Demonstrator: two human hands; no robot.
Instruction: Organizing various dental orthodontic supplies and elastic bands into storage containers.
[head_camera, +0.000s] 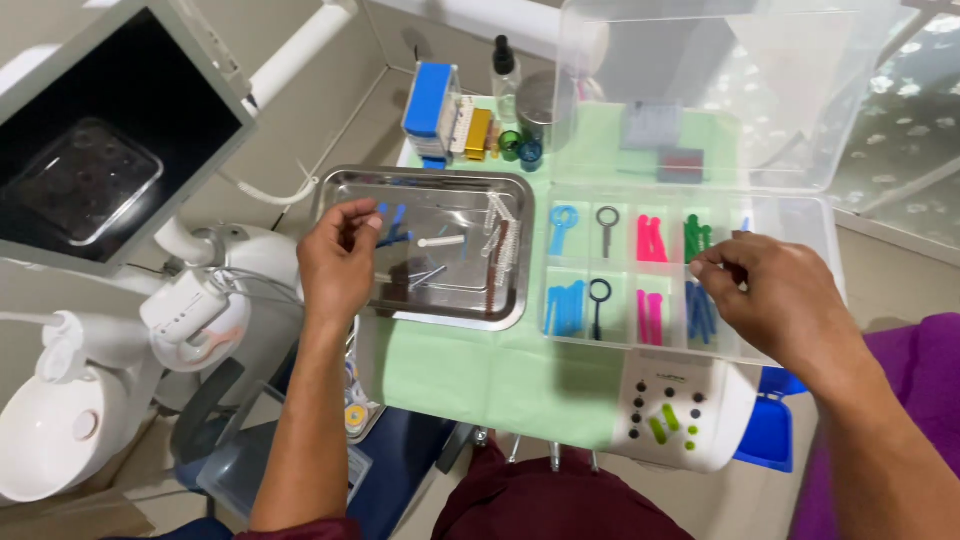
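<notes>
Above one steel tray and one compartment box, two hands hover.

At your upper left hangs a dark, switched-off screen in a pale grey frame, tilted. Before you on the counter, a clear plastic compartment box stands with its lid raised. Behind the steel tray sits a blue-topped box.

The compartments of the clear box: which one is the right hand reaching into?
The right hand reaches the upper compartment with the green pieces in the clear box; its fingertips touch there, while pink and blue compartments lie apart.
</notes>
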